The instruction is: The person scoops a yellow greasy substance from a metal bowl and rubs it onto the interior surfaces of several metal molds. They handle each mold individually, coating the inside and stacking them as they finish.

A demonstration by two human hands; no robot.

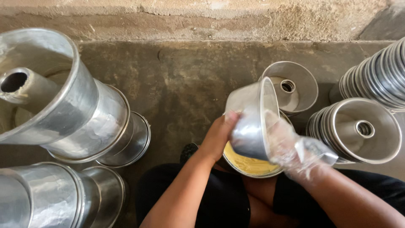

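My left hand [218,136] grips the outside of a metal tube cake pan [252,122], which is tilted on its side with its mouth to the right. My right hand [287,145], in a thin clear plastic glove, reaches into the pan's mouth and touches its inner wall. Just below the pan, between my knees, sits a round metal bowl [249,166] holding a yellow paste.
Tall stacks of metal tube pans [63,109] stand at the left, with more [55,196] at lower left. Other stacks [363,131] lie at the right, and a single pan [293,86] behind. A rough concrete floor [185,76] and wall step lie ahead.
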